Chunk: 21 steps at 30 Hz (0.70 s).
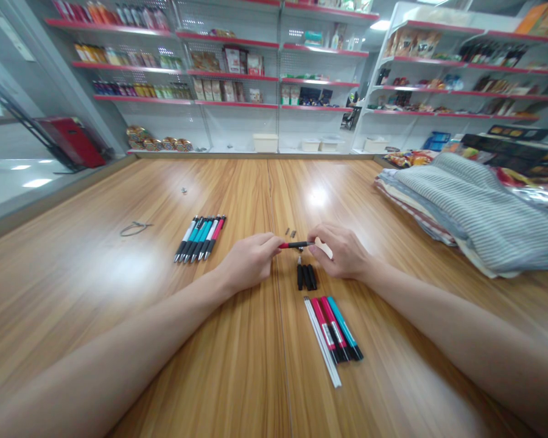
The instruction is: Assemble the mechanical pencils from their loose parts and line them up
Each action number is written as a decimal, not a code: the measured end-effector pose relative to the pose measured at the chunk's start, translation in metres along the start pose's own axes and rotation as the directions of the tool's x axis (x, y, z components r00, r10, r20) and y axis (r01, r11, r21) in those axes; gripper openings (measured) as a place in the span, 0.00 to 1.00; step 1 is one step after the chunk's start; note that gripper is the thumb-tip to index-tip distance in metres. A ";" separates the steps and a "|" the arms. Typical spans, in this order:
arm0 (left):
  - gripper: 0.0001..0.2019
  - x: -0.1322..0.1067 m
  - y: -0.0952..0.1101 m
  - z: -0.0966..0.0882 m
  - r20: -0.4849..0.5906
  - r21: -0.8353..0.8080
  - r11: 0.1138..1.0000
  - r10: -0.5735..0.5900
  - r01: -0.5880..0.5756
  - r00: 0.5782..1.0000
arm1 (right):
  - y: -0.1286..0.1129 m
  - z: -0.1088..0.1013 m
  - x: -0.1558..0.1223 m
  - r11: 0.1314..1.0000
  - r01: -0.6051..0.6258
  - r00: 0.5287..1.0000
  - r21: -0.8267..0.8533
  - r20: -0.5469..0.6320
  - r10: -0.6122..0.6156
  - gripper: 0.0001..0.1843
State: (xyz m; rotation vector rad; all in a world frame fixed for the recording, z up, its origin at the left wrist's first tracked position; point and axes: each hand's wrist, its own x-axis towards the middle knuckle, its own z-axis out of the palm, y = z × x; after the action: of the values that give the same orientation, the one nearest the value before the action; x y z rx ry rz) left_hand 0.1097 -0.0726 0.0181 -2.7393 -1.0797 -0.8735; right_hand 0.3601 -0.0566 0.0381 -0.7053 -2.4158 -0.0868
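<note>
A pen (296,244) with a red barrel and black grip lies level between my two hands. My left hand (251,258) is closed on its red end. At the silver tip, the fingers of my right hand (340,250) pinch the other end. Just below are several black rubber grips (307,277), and above the pen lie small metal springs (293,233). Nearer to me rest white refills (322,340), red pen barrels (325,319) and a teal pen barrel (342,325). A row of whole pens (201,237) in white, teal and red lies left of my left hand.
A grey loop of cord (136,229) and a small metal bit (184,191) lie on the wooden table (95,292). Folded striped cloths (479,201) are piled at the right. Shelves of goods (237,76) stand behind, and a red hand truck (75,141) at the left.
</note>
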 end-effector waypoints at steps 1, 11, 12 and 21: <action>0.07 0.000 0.000 0.000 0.001 0.003 1.000 -0.001 0.001 1.000 | 0.000 0.000 0.000 1.000 0.001 1.000 0.001 -0.001 -0.001 0.04; 0.09 0.000 0.001 -0.001 0.020 0.030 1.000 0.007 -0.008 1.000 | 0.005 0.002 -0.001 0.999 0.023 0.999 -0.031 0.042 -0.022 0.06; 0.09 0.000 0.001 -0.001 0.018 0.032 0.999 0.010 -0.010 1.000 | 0.004 0.002 -0.001 0.999 0.021 0.999 -0.026 0.044 -0.020 0.06; 0.10 0.002 0.004 -0.003 -0.041 -0.053 0.999 0.005 -0.007 0.999 | 0.003 0.004 0.000 1.000 -0.030 1.000 0.001 0.002 0.030 0.05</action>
State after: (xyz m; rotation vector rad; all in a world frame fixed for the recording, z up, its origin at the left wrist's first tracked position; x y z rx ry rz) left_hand 0.1123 -0.0756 0.0228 -2.7525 -1.0558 -0.9675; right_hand 0.3596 -0.0529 0.0345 -0.7408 -2.4065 -0.0726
